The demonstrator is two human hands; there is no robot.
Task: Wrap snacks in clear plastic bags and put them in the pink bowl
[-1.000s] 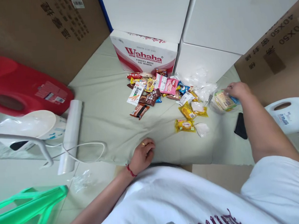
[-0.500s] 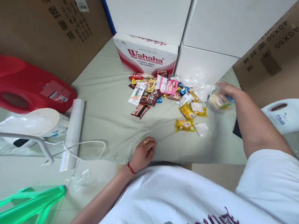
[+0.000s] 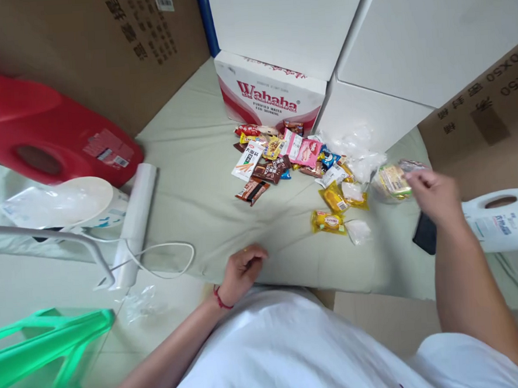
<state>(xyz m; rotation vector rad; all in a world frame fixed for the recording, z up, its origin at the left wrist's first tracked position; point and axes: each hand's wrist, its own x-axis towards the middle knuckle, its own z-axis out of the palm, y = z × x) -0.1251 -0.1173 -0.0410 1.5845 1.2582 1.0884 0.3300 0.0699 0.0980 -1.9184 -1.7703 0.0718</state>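
Note:
My right hand (image 3: 435,198) is closed in a pinch at the right of the cloth-covered surface (image 3: 189,192). A small dark, shiny snack packet (image 3: 412,166) shows at its fingertips. Just left of it lies a clear bag of layered biscuits (image 3: 392,183). My left hand (image 3: 245,271), fingers loosely curled with nothing visible in them, rests at the front edge. Beyond it is a pile of snacks, among them a white packet (image 3: 248,159), a brown packet (image 3: 271,170), a pink packet (image 3: 307,152) and a yellow-wrapped cake (image 3: 328,222).
A Wahaba water carton (image 3: 270,94) and white boxes (image 3: 288,22) stand behind the pile. To the left are a red jug (image 3: 62,130), a white bucket (image 3: 115,208) and a plastic roll (image 3: 135,225). A black phone (image 3: 425,235) and white bottle (image 3: 501,217) lie at right.
My right hand has drawn back towards me from the biscuit bag, with the dark packet now at its fingertips. My left hand stays by the front edge. The view has shifted slightly.

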